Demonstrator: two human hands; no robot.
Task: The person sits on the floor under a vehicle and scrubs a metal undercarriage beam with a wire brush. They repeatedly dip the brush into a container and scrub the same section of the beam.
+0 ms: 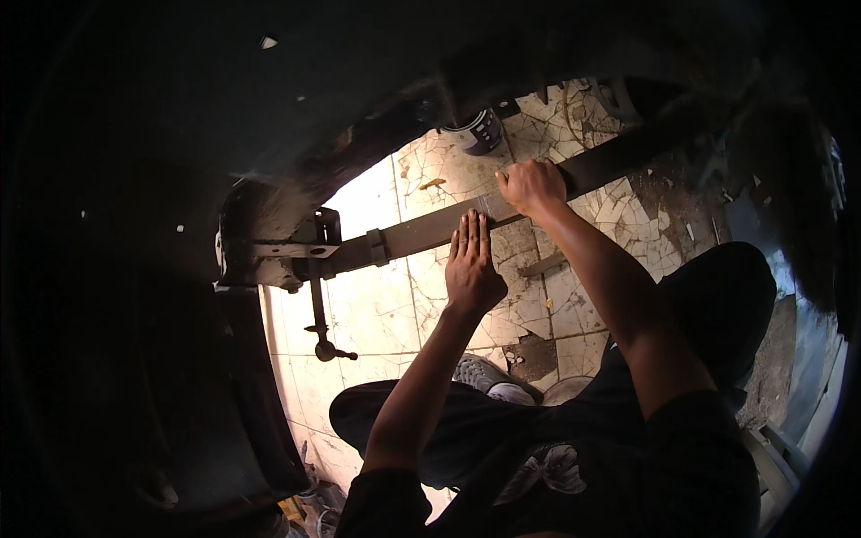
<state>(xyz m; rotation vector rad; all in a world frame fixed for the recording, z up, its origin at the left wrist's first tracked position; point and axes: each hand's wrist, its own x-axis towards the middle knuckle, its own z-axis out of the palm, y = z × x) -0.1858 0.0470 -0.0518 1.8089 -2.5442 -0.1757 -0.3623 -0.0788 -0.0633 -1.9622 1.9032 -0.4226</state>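
Note:
A long dark flat metal bar, which looks like a leaf spring, runs slantwise across the view above the floor. My left hand lies against its near side, fingers stretched out together and fingertips on the metal. Further right, my right hand is closed over the same bar, its thumb pointing left along it. Whether anything small sits under its fingers is hidden. A band-like clip wraps the bar left of my hands. The bar's left end meets a bracket on a dark frame.
Below the bracket hangs a rod with a ball-jointed end. A paint can stands beyond the bar on cracked floor tiles. Dark vehicle bodywork closes in above and left. My shoe is below my hands.

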